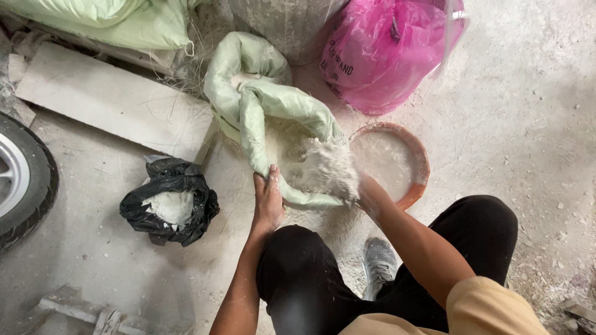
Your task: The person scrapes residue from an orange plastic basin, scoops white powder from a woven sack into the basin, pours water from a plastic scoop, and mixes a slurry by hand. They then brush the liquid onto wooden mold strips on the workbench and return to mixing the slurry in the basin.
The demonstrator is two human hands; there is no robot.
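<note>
A pale green woven sack (261, 102) lies open on the dusty floor, with white powder inside. My left hand (268, 200) grips the near edge of the sack's rolled mouth. My right hand (347, 180) is coated in white powder and carries a clump of it between the sack and a round orange-rimmed bowl (421, 162). The bowl sits just right of the sack and holds white powder. My fingers are hidden under the blurred clump.
A pink plastic bag (385, 53) stands behind the bowl. A black plastic bag (169, 201) with white material sits to the left. A tyre (28, 180) is at the far left, a concrete slab (112, 102) behind, and my shoe (379, 263) below.
</note>
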